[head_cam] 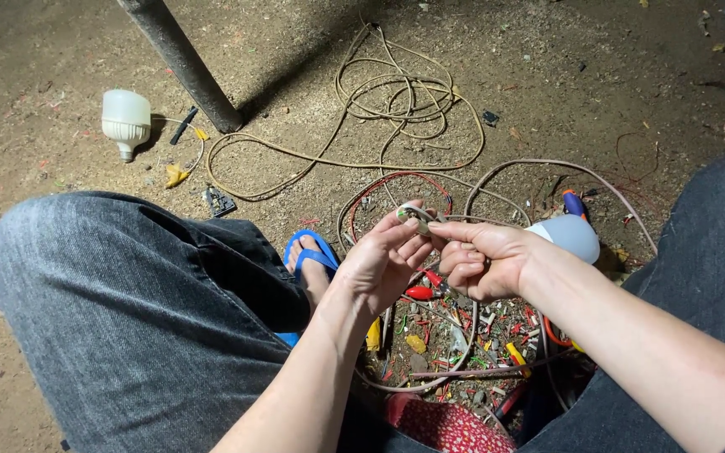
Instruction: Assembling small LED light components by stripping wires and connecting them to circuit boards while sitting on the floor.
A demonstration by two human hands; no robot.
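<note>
My left hand [383, 260] and my right hand [480, 256] meet above the ground between my knees. Both pinch a small white round part [415, 214] with a pale cable running from it. My left fingers hold its left side, and my right thumb and forefinger grip its right edge. Directly below the hands lies a red-handled tool [423, 292] among wire scraps.
A tangled beige cable [396, 101] coils on the dirt beyond. One white bulb [126, 122] lies far left by a dark pole [182, 63], another [571, 236] behind my right wrist. My denim leg [127, 319] and a blue sandal [312, 252] are on the left. Coloured wire offcuts [463, 344] litter the ground.
</note>
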